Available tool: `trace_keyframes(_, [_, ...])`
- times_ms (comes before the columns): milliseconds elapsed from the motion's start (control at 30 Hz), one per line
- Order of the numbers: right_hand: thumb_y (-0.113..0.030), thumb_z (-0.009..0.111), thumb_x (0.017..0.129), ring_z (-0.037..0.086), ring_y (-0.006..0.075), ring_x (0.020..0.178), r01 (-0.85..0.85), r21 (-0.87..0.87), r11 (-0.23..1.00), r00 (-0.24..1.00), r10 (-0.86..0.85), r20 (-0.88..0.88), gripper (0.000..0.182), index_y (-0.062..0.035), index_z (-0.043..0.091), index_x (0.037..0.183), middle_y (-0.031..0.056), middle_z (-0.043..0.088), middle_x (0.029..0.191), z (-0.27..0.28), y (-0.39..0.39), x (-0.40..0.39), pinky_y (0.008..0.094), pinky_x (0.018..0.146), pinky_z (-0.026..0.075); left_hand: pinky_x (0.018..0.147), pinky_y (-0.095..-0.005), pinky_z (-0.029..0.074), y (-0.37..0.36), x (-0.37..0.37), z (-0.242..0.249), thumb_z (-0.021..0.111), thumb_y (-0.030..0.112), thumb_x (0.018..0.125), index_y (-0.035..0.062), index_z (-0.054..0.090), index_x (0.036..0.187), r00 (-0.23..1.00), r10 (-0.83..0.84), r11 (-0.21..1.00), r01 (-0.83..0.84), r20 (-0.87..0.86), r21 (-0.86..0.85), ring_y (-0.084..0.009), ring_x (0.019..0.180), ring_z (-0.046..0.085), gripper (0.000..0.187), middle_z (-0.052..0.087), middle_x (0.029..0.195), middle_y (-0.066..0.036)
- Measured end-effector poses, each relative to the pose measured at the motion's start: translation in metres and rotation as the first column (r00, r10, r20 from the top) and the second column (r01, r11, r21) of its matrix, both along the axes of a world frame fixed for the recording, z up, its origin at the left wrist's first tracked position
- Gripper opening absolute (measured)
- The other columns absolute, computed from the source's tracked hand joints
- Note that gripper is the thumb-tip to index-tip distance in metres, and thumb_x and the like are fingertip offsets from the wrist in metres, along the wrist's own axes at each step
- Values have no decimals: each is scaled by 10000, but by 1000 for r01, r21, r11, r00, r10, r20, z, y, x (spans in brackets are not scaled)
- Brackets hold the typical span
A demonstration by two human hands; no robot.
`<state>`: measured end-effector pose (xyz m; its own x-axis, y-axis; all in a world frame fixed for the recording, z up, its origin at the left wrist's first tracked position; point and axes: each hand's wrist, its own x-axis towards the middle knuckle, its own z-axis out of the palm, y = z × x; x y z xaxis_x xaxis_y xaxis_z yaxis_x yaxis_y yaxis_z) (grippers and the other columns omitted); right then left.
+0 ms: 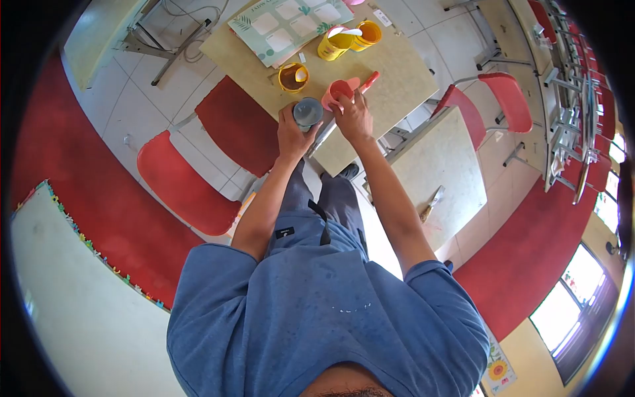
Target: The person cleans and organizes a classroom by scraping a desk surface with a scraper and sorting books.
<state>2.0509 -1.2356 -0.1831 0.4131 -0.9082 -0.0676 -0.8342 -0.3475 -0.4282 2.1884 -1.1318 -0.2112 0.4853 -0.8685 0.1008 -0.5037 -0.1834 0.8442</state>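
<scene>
At the near edge of the table [397, 92], my left hand [294, 137] is wrapped round a grey-blue cup [307, 112], its open top facing up. Beside it, my right hand [355, 122] is closed on the near rim of a pink cup [338, 88], fingertips over its mouth. A red handle-like piece [370, 81] lies just past that cup. Farther left is a yellow tub [286, 78] holding brown contents and a small pale scoop. Behind the cups, a taller yellow container [334, 46] with a white spoon [345, 31] across its top stands against another yellow cup [367, 36].
A green-and-white printed sheet [288, 28] covers the table's far left. Red chairs [182, 182] stand to the left, with another red chair [506, 99] to the right. On a second table [456, 165] at the right lies a tool with a wooden handle [426, 213].
</scene>
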Motion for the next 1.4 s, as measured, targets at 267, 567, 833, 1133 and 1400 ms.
trace_keyframes(267, [-324, 567, 917, 674, 424, 860, 9, 306, 952, 982, 49, -180, 256, -118, 675, 1022, 247, 680, 862, 30, 0, -10, 507, 775, 535, 920, -469, 468, -11, -12, -2, 857, 262, 700, -22, 400, 1273, 1000, 26, 999, -26, -5, 33, -418, 1105, 516, 786, 487, 1190, -230])
trace_keyframes(567, [-341, 658, 832, 687, 394, 926, 222, 601, 768, 966, -88, -245, 364, 7, 693, 935, 263, 690, 963, 42, -7, 33, 459, 811, 553, 943, -475, 466, -6, -11, -6, 838, 141, 662, -6, 380, 1288, 997, -56, 998, 57, 50, -23, -434, 1121, 509, 790, 478, 1215, -243])
trace_keyframes(833, [-149, 586, 804, 692, 403, 883, 196, 312, 930, 948, -98, -303, 215, -56, 707, 955, 237, 697, 917, 47, 1, 47, 485, 739, 564, 959, -450, 469, 6, 62, 35, 736, 266, 777, 26, 440, 1323, 874, -383, 902, 424, 301, -83, -404, 1134, 523, 666, 498, 1280, -227])
trace_keyframes(1133, [-147, 592, 816, 623, 334, 1001, 132, 119, 984, 936, -84, -342, 180, -128, 714, 947, 154, 627, 1063, 101, 4, -12, 431, 784, 550, 652, -388, 565, -62, 73, 40, 611, 174, 878, 130, 608, 1021, 761, -295, 954, 202, 578, 222, -267, 874, 660, 150, 628, 980, -56])
trace_keyframes(1400, [-106, 636, 758, 552, 265, 1057, -282, -79, 956, 913, 242, -329, 113, -39, 709, 814, 108, 501, 1169, 131, 2, -32, 374, 744, 578, 665, -401, 547, -85, 61, 79, 618, 190, 901, 133, 635, 1037, 656, -480, 875, 406, 583, 263, -281, 802, 664, 148, 633, 924, -49])
